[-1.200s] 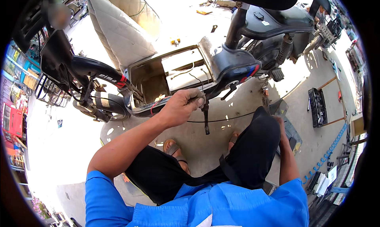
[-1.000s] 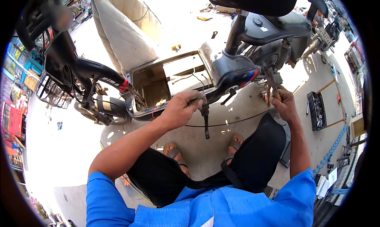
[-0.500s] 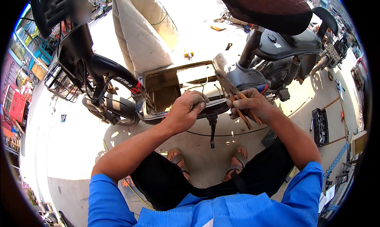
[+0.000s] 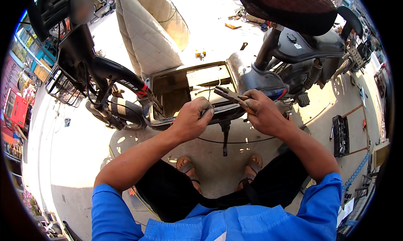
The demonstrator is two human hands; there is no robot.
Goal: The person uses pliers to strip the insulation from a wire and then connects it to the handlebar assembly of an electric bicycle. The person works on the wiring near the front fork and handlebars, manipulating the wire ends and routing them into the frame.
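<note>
While the wire (image 4: 209, 93) appears to be pinched by the left hand (image 4: 194, 118), thumb and fingertips pressed together at the near edge of the bay (image 4: 172, 89), the pliers (image 4: 231, 96) are gripped by the right hand (image 4: 265, 110), whose fingers are closed on the handles. The head of the pliers is pointed up and to the left, over the right part of the bay, near the left fingertips but apart from them; whether its jaws are parted cannot be told, and the end of the wire is hidden by the fingers. For good work here, it is judged, the wire should be held firmly with a short length left clear of the fingertips, so that skin is not nipped, and should be met squarely by the pliers. Some slack ought to be left toward the bay, since a hard tug could be passed on to whatever the wire is fixed to. Of the containers, the bay in the bike (image 4: 270, 83) is uncovered: a dark hollow is seen at its left, and its right is taken up by a white slab (image 4: 205, 75). Well to the right, small tools are held in an opened black case (image 4: 337, 148), too small to be told apart. At the left, a basket (image 4: 63, 92) is carried by the bike; its contents cannot be made out.
</note>
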